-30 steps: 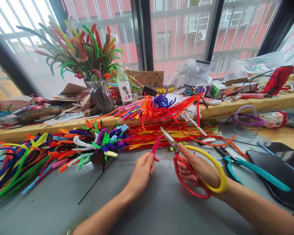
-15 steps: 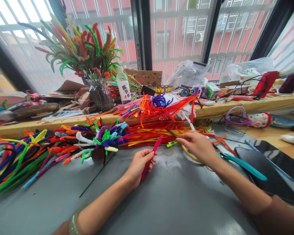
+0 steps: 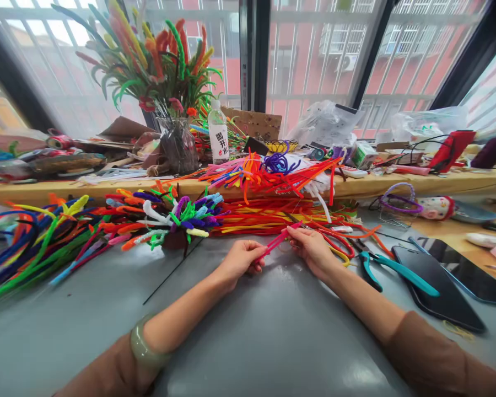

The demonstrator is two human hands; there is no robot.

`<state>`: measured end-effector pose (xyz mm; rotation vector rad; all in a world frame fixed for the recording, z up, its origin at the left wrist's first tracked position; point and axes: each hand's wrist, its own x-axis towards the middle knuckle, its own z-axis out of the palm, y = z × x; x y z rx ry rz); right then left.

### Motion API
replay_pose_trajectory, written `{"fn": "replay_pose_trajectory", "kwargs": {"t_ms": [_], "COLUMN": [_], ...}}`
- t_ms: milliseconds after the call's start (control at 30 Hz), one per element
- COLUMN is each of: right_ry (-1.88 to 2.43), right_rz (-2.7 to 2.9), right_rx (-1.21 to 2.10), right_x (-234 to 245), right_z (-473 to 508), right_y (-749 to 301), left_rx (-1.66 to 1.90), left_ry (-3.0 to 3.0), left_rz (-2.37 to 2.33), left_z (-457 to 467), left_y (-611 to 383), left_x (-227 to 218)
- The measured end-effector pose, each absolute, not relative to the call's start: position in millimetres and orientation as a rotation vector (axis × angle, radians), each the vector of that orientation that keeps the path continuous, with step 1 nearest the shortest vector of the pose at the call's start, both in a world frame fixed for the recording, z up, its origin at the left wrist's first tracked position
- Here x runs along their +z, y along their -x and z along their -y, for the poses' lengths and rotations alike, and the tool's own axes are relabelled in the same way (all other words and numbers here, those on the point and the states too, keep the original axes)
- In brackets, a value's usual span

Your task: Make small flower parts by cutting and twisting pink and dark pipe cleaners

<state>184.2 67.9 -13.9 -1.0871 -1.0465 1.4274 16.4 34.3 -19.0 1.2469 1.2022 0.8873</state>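
Observation:
Pinched in my left hand (image 3: 243, 257) is a bright pink pipe cleaner (image 3: 276, 241), slanting up to the right in what look like two strands. My right hand (image 3: 312, 251) is closed at the far end of it, thumb and finger pressed together. Just beyond those fingertips a thin dark piece shows, and I cannot make out whether it is held. Behind both hands lies a long bundle of red, orange and yellow pipe cleaners (image 3: 252, 220). Teal-handled pliers (image 3: 405, 273) rest to the right of my right hand.
Bunched multicoloured pipe cleaners (image 3: 182, 218) stand at left, beside more loose ones (image 3: 45, 248). A phone (image 3: 438, 292) lies at right under the pliers. On the wooden ledge (image 3: 355, 186) are a water bottle (image 3: 218, 135), a vase (image 3: 177, 146) of pipe-cleaner stems and clutter.
My right hand has moved left and closer to my left hand, onto the pink pipe cleaner's far end. The dark pointed piece it held is now mostly hidden. The view has shifted slightly.

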Motion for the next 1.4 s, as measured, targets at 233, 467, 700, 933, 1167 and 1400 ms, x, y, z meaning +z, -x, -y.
{"fn": "replay_pose_trajectory", "kwargs": {"t_ms": [233,467,700,933,1167,1400], "right_ry": [1.091,1.046,1.077,1.209,1.192,1.169], "right_rz": [0.971,0.957,1.141,1.694,1.631,1.413], "right_rx": [1.313,1.183,1.217,1.247,1.403,1.354], "right_x": [-10.8,0.1,-2.7,-7.8,-12.2,-13.6], "right_z": [-70.1,-72.8,-76.6,-65.6,-57.6,-59.8], "right_y": [-190.9,-204.8,-208.8,-197.8,-180.6,-178.5], "left_rx": [0.836,0.877,0.854,0.913,0.911,0.733], "left_ry": [-1.45,-1.774,-1.921,-2.075,-2.189,-2.347], "left_rz": [-1.32,-1.566,-1.652,-1.633,-1.543,-1.55], "left_z": [-39.2,-42.7,-43.1,-42.5,-37.0,-26.3], "left_y": [-12.6,-2.8,-3.4,-4.8,-8.9,-20.5], "left_x": [-23.8,-24.7,-25.3,-23.4,-22.6,-19.1]}}
